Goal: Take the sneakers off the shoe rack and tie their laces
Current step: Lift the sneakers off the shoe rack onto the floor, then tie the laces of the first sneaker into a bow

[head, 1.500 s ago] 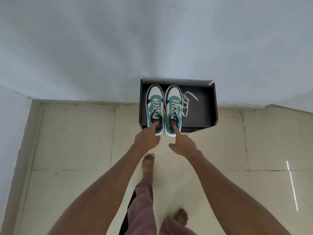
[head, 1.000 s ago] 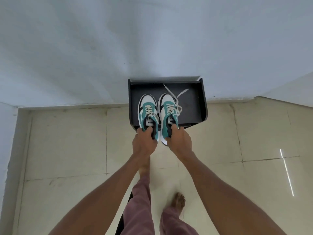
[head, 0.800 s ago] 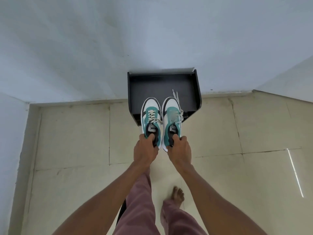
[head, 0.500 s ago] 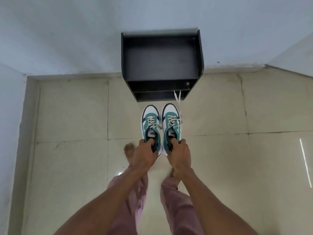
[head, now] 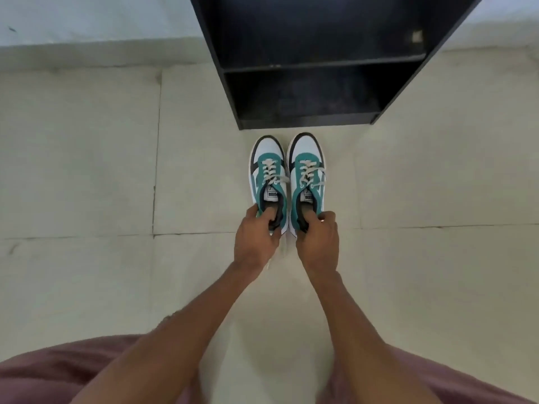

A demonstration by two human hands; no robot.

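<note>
Black shoe rack (head: 306, 91) just ahead of my hands, both shelves bare; pair of sneakers (head: 287, 182) between it and me on the tile floor (head: 87, 170), toes toward rack. My left hand (head: 255, 243) is closed on the left heel collar, right hand (head: 318, 243) closed on the right one; best to set both flat, let go, then go for the loose laces (head: 310, 173), one shoe at a time.
</note>
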